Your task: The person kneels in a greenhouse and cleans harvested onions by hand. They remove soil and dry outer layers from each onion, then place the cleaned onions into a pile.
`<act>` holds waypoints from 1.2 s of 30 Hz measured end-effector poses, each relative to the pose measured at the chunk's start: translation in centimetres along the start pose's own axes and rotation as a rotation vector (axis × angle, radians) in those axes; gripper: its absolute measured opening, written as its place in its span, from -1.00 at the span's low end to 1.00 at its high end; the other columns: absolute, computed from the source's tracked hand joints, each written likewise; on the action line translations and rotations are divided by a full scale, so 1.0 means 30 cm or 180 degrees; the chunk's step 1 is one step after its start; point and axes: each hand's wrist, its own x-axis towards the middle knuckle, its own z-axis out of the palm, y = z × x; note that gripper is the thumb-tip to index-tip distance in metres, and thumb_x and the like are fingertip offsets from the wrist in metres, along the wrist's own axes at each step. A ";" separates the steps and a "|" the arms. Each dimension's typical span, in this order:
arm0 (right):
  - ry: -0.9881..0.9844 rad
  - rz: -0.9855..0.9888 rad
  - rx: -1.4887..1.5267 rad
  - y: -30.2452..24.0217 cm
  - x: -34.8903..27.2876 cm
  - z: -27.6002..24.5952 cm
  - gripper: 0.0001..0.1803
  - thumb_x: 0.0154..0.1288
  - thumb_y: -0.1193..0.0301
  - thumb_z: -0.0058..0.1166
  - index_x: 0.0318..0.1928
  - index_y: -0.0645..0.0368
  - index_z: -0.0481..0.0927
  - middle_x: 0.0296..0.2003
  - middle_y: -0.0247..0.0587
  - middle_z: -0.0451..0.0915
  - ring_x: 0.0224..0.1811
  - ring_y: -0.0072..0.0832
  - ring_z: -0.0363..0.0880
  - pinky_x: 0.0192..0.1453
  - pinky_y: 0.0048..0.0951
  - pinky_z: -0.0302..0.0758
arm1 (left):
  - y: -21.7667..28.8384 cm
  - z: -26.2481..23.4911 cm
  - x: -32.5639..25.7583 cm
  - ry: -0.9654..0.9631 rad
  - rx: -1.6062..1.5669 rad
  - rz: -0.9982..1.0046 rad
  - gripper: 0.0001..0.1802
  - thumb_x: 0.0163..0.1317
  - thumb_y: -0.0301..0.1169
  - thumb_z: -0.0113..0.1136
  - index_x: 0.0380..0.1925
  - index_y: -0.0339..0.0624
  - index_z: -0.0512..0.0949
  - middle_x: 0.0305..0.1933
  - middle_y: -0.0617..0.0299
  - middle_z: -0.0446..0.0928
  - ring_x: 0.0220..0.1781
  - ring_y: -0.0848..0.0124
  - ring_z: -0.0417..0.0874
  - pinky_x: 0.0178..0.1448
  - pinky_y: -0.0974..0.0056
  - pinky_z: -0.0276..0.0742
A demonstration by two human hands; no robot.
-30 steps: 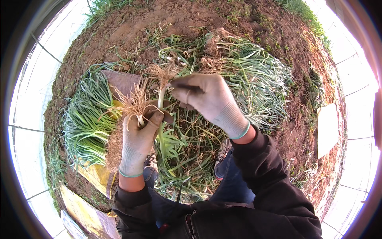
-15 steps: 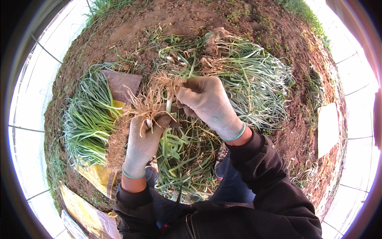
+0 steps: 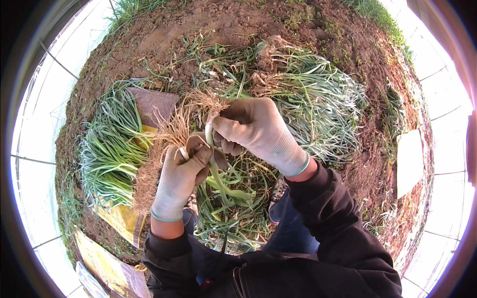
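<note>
Your left hand (image 3: 174,184) clamps a white stalk (image 3: 184,154); your right hand (image 3: 258,129) pinches a green stalk (image 3: 209,134).
2 root clumps (image 3: 174,128) crowd together just beyond your hands; pulling carelessly could snag and tear them.

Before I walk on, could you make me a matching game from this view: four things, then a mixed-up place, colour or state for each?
1. Right hand
2. Neatly aligned allium pile
3. Zipped jacket
4. Rectangular sheet

A. Black
B. Pale, at the far right of the view
C. Pinching an allium stalk just below its roots
D. Green, at the left of the view

Pairs: 1-C, 2-D, 3-A, 4-B
</note>
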 end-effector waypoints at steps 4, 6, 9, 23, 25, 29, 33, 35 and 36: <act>0.0083 -0.0044 -0.0256 -0.008 -0.014 0.011 -0.79 0.32 0.43 0.05 -0.34 0.36 0.60 -0.57 -0.35 0.55 -0.58 -0.70 0.47 -0.54 -0.63 0.40 | -0.010 -0.011 0.004 -0.0126 -0.0229 -0.0130 -0.80 0.40 -0.34 0.05 -0.15 -0.25 0.52 -0.41 0.20 0.63 -0.72 0.75 0.15 -0.65 0.58 -0.08; 0.0128 -0.0041 -0.0247 -0.006 -0.016 0.015 -0.80 0.32 0.44 0.03 -0.34 0.37 0.60 -0.57 -0.34 0.56 -0.58 -0.70 0.47 -0.53 -0.62 0.41 | -0.010 -0.016 0.003 -0.0159 -0.0109 -0.0175 -0.70 0.37 -0.24 0.11 -0.12 -0.27 0.50 -0.43 0.18 0.59 -0.75 0.72 0.15 -0.67 0.57 -0.06; 0.0197 -0.0094 -0.0279 -0.003 -0.015 0.018 -0.82 0.30 0.46 0.04 -0.33 0.36 0.60 -0.56 -0.33 0.56 -0.57 -0.68 0.50 -0.52 -0.61 0.43 | -0.009 -0.013 -0.001 -0.0151 -0.0415 -0.0181 -0.69 0.35 -0.23 0.13 -0.13 -0.28 0.50 -0.45 0.15 0.58 -0.76 0.73 0.13 -0.68 0.57 -0.07; -0.0315 -0.0464 -0.0836 -0.030 -0.012 -0.033 -0.81 0.24 0.39 0.21 -0.24 0.28 0.63 -0.49 -0.31 0.57 -0.49 -0.70 0.45 -0.41 -0.57 0.46 | -0.011 -0.060 -0.016 -0.0904 -0.1293 -0.0090 -0.57 0.32 -0.16 0.18 -0.16 -0.41 0.49 -0.59 0.08 0.48 -0.78 0.69 0.09 -0.68 0.53 -0.17; -0.0191 -0.0832 -0.0819 -0.002 -0.006 -0.036 -0.82 0.24 0.39 0.20 -0.27 0.27 0.63 -0.50 -0.34 0.55 -0.48 -0.72 0.44 -0.42 -0.56 0.45 | -0.002 -0.048 -0.015 -0.0966 -0.1391 -0.0061 -0.58 0.30 -0.18 0.20 -0.18 -0.42 0.49 -0.60 0.08 0.48 -0.77 0.66 0.12 -0.68 0.51 -0.14; -0.0071 -0.1463 -0.0944 0.001 -0.010 -0.021 -0.87 0.16 0.43 0.21 -0.34 0.25 0.62 -0.53 -0.29 0.52 -0.51 -0.62 0.47 -0.44 -0.53 0.45 | 0.007 -0.052 -0.019 -0.1076 -0.1306 -0.0210 -0.59 0.28 -0.20 0.23 -0.21 -0.42 0.49 -0.60 0.05 0.49 -0.77 0.61 0.19 -0.68 0.49 -0.07; 0.0140 -0.2462 -0.1593 0.024 0.010 -0.029 -0.87 0.06 0.47 0.24 -0.36 0.22 0.60 -0.48 -0.21 0.55 -0.53 -0.38 0.55 -0.43 -0.44 0.50 | 0.009 -0.054 -0.021 -0.1134 -0.1313 -0.0309 -0.61 0.27 -0.21 0.23 -0.23 -0.42 0.50 -0.59 0.03 0.51 -0.77 0.61 0.21 -0.68 0.51 -0.04; 0.0303 -0.2694 -0.1948 0.027 0.010 -0.030 -0.85 0.03 0.47 0.25 -0.35 0.21 0.60 -0.45 -0.22 0.57 -0.52 -0.35 0.57 -0.45 -0.41 0.51 | 0.006 -0.053 -0.021 -0.1119 -0.1327 -0.0282 -0.60 0.27 -0.21 0.23 -0.24 -0.42 0.51 -0.58 0.02 0.52 -0.77 0.63 0.21 -0.69 0.52 -0.06; 0.0408 -0.2679 -0.2115 0.025 0.002 -0.028 -0.84 0.03 0.46 0.26 -0.34 0.19 0.59 -0.44 -0.23 0.58 -0.52 -0.35 0.58 -0.45 -0.41 0.52 | 0.003 -0.057 -0.019 -0.1149 -0.1307 -0.0339 -0.61 0.28 -0.20 0.23 -0.23 -0.42 0.51 -0.58 0.02 0.53 -0.77 0.65 0.20 -0.69 0.53 -0.06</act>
